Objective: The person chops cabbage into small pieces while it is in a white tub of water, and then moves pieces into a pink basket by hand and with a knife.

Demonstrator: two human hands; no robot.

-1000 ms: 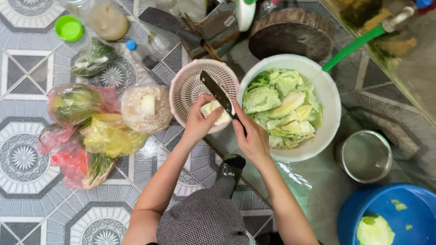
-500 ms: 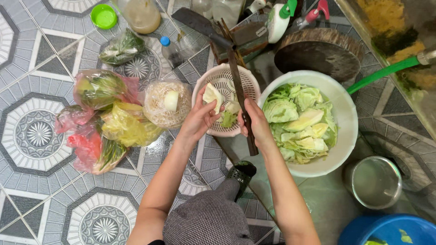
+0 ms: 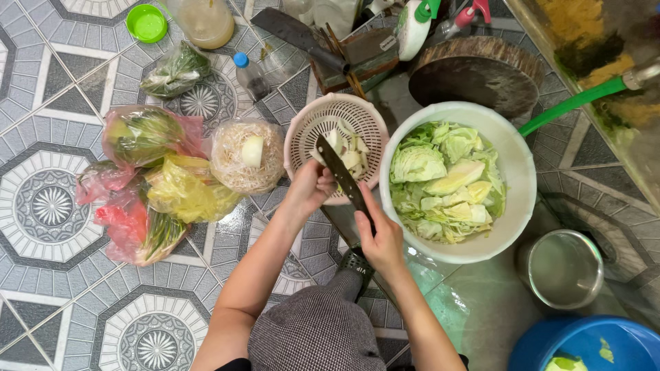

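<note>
Nearest, the right hand (image 3: 382,237) was clamped round the handle of a dark knife (image 3: 342,175), a stiff, thin blade probably best held well back from the edge. Beyond, the left hand (image 3: 311,187) was closed on a pale vegetable piece, seemingly firm, wet and slippery, over the ribbed pink plastic colander (image 3: 306,125). Farther right, crisp, light cabbage leaves (image 3: 443,178) filled a smooth white bowl (image 3: 519,168) on the tiled floor (image 3: 48,288).

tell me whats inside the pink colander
The colander holds a few pale cut vegetable pieces. The knife and left hand cover its near side, so anything there is hidden.
</note>
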